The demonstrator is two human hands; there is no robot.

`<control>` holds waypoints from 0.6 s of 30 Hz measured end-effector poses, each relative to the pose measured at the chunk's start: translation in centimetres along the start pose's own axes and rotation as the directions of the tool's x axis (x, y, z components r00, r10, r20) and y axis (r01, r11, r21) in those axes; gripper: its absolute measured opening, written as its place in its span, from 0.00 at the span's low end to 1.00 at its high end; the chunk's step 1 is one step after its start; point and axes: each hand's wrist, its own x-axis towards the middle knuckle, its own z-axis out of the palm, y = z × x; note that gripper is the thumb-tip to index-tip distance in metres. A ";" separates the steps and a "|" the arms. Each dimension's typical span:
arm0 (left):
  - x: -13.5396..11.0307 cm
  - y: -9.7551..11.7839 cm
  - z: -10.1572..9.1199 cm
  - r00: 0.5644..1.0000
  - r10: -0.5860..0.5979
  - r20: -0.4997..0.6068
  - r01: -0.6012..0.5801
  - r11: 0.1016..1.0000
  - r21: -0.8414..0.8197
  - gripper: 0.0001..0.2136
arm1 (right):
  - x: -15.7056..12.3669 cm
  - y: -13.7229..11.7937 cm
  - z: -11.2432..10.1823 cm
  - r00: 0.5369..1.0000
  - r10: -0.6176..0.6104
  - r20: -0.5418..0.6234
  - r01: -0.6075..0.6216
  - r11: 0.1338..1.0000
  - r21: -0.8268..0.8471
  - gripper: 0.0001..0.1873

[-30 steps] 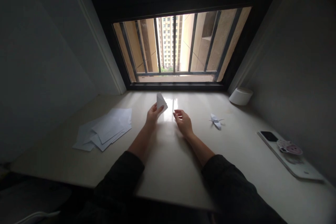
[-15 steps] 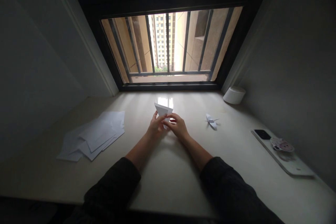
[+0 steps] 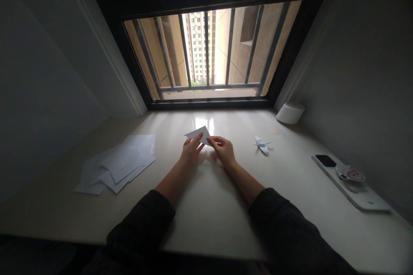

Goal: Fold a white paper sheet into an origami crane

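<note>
A folded piece of white paper (image 3: 200, 133), triangular in outline, is held up over the counter between both hands. My left hand (image 3: 191, 149) pinches its left and lower part, thumb on the near face. At its right corner, my right hand (image 3: 223, 150) grips the paper between thumb and fingers. The fingers behind the sheet are partly hidden. To the right of my hands, a small folded paper crane (image 3: 262, 146) lies on the counter, touched by neither hand.
Loose white paper sheets (image 3: 122, 163) lie in an overlapping pile on the left of the pale counter (image 3: 206, 219). A phone (image 3: 351, 184) with a round grip lies at the right wall. Behind it stands a white cylindrical object (image 3: 290, 113), near the barred window (image 3: 206, 51).
The folded paper has been turned in my hands, so its point now faces up and its long tip points left. My right hand has shifted slightly to the right.
</note>
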 end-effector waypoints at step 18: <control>0.0 0.4 -0.1 0.999 -0.032 0.027 0.032 0.999 0.009 0.17 | 0.0 -0.5 0.0 0.997 0.080 0.006 -0.080 0.979 0.187 0.24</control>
